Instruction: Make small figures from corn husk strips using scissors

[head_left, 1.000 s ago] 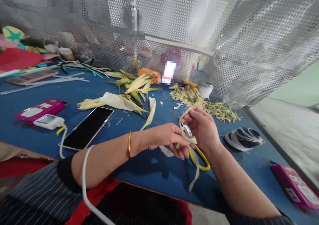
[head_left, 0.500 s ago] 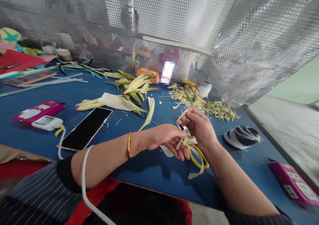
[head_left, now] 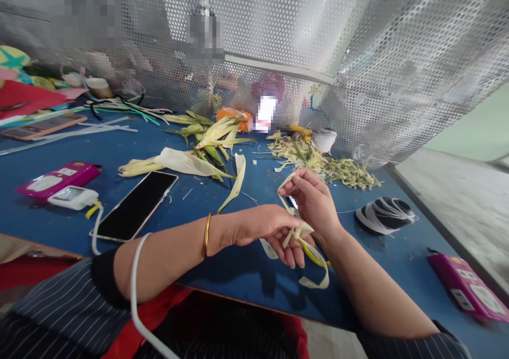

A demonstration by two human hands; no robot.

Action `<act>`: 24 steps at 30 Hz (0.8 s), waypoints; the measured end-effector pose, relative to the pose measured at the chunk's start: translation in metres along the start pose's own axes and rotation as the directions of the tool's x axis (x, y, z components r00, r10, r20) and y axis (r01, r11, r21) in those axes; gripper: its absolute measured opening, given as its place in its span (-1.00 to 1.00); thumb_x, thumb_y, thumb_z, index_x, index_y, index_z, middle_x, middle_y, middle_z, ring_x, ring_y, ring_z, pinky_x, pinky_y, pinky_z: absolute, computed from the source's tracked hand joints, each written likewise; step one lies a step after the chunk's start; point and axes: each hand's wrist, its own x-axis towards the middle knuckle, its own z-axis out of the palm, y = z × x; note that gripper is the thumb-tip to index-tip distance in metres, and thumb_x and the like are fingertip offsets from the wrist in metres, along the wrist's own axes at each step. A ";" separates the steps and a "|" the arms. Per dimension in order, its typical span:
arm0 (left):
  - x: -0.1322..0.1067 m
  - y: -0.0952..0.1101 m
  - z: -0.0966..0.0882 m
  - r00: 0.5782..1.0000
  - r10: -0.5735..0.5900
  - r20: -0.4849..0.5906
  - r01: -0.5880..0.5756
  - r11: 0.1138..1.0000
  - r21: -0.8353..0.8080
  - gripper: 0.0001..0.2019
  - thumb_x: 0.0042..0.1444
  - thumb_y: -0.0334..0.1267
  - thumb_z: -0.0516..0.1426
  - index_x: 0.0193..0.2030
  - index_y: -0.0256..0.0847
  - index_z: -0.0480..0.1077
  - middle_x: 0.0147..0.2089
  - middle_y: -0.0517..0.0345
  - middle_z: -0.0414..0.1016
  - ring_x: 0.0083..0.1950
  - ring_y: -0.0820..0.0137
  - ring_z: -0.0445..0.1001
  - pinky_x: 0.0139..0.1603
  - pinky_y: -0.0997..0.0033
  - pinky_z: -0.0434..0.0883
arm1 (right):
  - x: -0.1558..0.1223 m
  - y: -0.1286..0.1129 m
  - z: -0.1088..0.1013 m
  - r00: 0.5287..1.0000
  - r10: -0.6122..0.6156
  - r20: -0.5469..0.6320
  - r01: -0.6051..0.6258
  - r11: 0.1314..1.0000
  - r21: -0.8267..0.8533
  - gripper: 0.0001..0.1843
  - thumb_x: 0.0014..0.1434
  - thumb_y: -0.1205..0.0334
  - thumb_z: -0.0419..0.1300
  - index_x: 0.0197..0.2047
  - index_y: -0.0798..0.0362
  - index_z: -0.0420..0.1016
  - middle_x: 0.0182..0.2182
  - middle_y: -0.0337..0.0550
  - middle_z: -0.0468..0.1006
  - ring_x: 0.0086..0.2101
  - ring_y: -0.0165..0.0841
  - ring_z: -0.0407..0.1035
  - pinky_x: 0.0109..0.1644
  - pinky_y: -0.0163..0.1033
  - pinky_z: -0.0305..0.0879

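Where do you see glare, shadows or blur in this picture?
Head view: dark shadows on the blue table below the left hand; head view: a glaring white, pixelated rectangle near the perforated screen; head view: the purple device at far right looks smeared, the pale husk strip held with the right hand fairly clear.

Muted light, soft shadows, stretched edges
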 end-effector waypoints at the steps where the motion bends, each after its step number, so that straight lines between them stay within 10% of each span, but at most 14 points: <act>1: 0.000 0.000 0.000 1.000 0.000 0.005 0.000 1.000 -0.004 -0.57 0.19 0.01 0.01 -0.15 -0.30 0.52 -0.42 0.05 0.57 -0.41 0.37 0.53 -0.28 0.37 0.43 | 0.000 0.000 0.000 1.000 -0.001 -0.002 0.001 1.000 0.004 -0.82 0.06 0.14 0.28 -0.41 0.01 0.38 -0.57 -0.33 0.48 -0.47 -0.40 0.46 -0.32 -0.30 0.33; 15: -0.009 0.007 -0.003 0.992 0.056 -0.116 -0.055 0.998 0.013 -0.69 0.12 -0.10 0.18 -0.13 -0.29 0.51 -0.37 0.09 0.56 -0.36 0.42 0.52 -0.23 0.39 0.45 | 0.005 -0.006 -0.009 0.992 -0.077 -0.097 0.087 0.991 0.101 -0.81 0.03 0.16 0.33 -0.40 0.00 0.39 -0.48 -0.31 0.48 -0.37 -0.40 0.46 -0.15 -0.24 0.38; 20: -0.011 0.010 -0.004 0.968 0.092 -0.233 -0.088 0.996 0.027 -0.72 0.07 -0.09 0.24 -0.22 -0.30 0.51 -0.38 0.10 0.56 -0.43 0.47 0.49 -0.28 0.42 0.44 | -0.003 -0.020 -0.026 0.981 -0.194 -0.030 0.178 0.946 -0.270 -0.86 0.09 0.16 0.31 -0.27 -0.02 0.49 -0.40 -0.26 0.53 -0.37 -0.37 0.44 -0.22 -0.23 0.34; 24: -0.010 0.013 -0.009 0.939 0.105 -0.327 -0.105 0.994 0.017 -0.70 -0.03 -0.05 0.29 -0.34 -0.30 0.50 -0.42 0.13 0.53 -0.47 0.49 0.47 -0.30 0.42 0.44 | -0.016 -0.031 -0.041 0.901 -0.320 0.292 0.433 0.693 -0.577 -0.92 0.10 0.20 0.33 -0.32 -0.04 0.53 -0.34 -0.19 0.54 -0.26 -0.27 0.41 -0.15 -0.16 0.34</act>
